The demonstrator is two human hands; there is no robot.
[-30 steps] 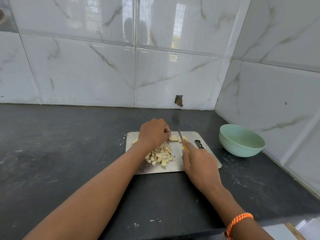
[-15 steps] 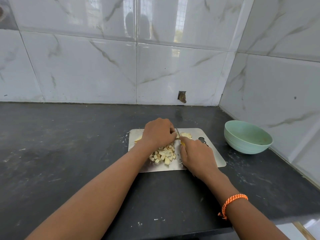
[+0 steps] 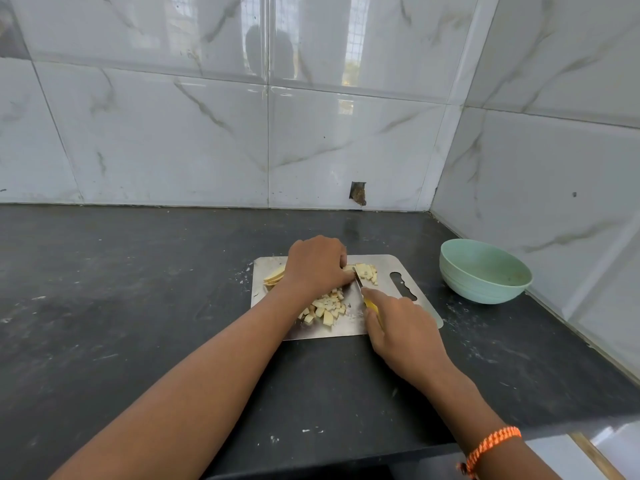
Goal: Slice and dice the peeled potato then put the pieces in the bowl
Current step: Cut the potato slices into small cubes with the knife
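White marble-pattern tiles [image 3: 173, 140] line the two walls of the corner; a small dark hole [image 3: 358, 193] sits in the back wall just above the dark desk [image 3: 104, 306].

A metal cutting board [image 3: 384, 263] lies flat on the desk, near the corner. A pale green bowl [image 3: 485, 271] stands upright on the desk to the right of the board, apart from it and close to the side wall. Nothing stands between board and bowl.

A pile of diced potato pieces [image 3: 327, 308] lies on the near middle of the board. Uncut potato slices [image 3: 275, 276] lie at the far left of the board, partly hidden by the left hand [image 3: 317, 265]. More cut strips [image 3: 367, 271] lie at the far middle of the board.

Left hand: fingers curled, pressing down on the potato slices. Right hand [image 3: 401, 327]: fingers wrapped round the yellow handle of a knife [image 3: 358, 280], forefinger laid along the top. The blade tip rests at the strips, just beside the left hand's fingertips. An orange braided band [image 3: 491, 445] circles the right wrist.
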